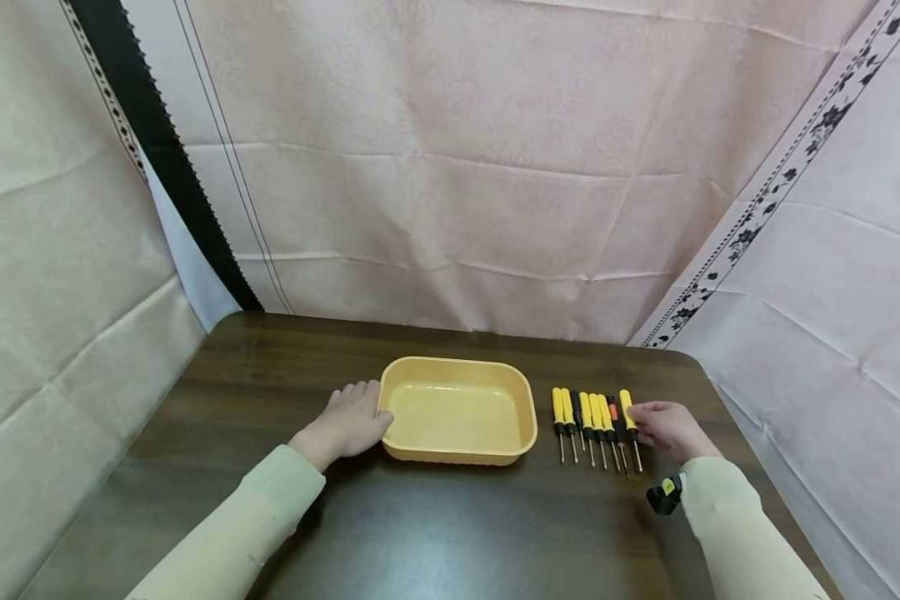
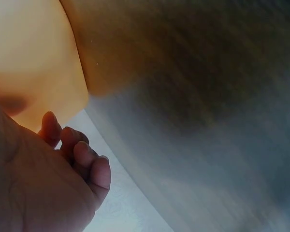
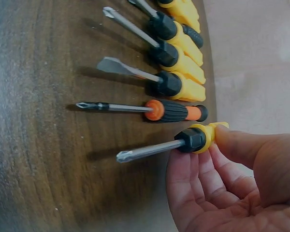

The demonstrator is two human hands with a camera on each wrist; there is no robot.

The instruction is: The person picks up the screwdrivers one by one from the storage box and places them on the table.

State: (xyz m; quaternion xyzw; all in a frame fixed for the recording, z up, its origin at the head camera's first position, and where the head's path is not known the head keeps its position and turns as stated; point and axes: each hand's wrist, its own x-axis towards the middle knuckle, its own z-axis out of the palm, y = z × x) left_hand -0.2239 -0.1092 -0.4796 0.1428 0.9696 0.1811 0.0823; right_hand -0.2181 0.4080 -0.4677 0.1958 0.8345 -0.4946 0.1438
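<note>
A yellow plastic tray (image 1: 457, 451) stands on the dark table. My left hand (image 1: 351, 419) holds its left side, thumb over the rim; in the left wrist view the fingers (image 2: 83, 153) are loosely bent beside the tray wall (image 2: 48, 53) and the thumb is hidden. To the tray's right, my right hand (image 1: 669, 427) pinches the yellow handle of the rightmost screwdriver (image 3: 157, 149). Its metal shaft points toward me, with a cross-shaped tip. Beside it lies an orange-and-black screwdriver (image 3: 169, 111), then a yellow-and-black flat-blade screwdriver (image 3: 179, 87).
Several more screwdrivers (image 1: 570, 408), mostly yellow-handled, lie in a row between the tray and my right hand. Pale cloth (image 1: 457, 208) hangs behind the table (image 1: 420, 533) and along both sides. A small black device (image 1: 664, 495) sits at my right wrist.
</note>
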